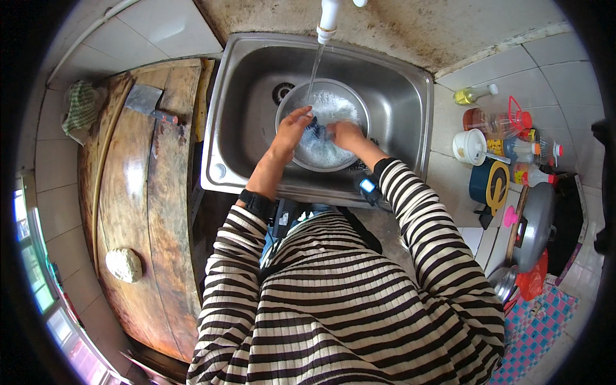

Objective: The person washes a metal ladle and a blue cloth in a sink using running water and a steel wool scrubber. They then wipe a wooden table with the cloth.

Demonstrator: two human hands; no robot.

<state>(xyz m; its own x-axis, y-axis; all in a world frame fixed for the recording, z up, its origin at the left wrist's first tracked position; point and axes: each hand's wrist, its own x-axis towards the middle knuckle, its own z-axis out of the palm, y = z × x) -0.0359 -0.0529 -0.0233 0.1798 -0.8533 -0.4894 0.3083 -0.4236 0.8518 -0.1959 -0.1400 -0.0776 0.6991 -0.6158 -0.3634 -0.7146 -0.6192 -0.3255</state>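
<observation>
A round metal basin (362, 107) holding sudsy water stands in the stainless steel sink (397, 115). A wet bluish cloth (315, 134), darker at its upper end, lies bunched in the water between my hands. My left hand (292, 127) grips the cloth at its left side, fingers pointing up towards the tap. My right hand (347, 135), blurred by motion, has hold of the cloth from the right. Water runs in a thin stream from the white tap (327, 26) into the basin, just beyond my left fingertips. Fingers and cloth partly hide each other.
On the left, a wooden board (130, 192) bears a cleaver (144, 98), a long thin stick (107, 149) and a pale dough lump (123, 265). To the right stand a white tub (468, 147), several bottles (524, 147) and a grey lidded pan (536, 226).
</observation>
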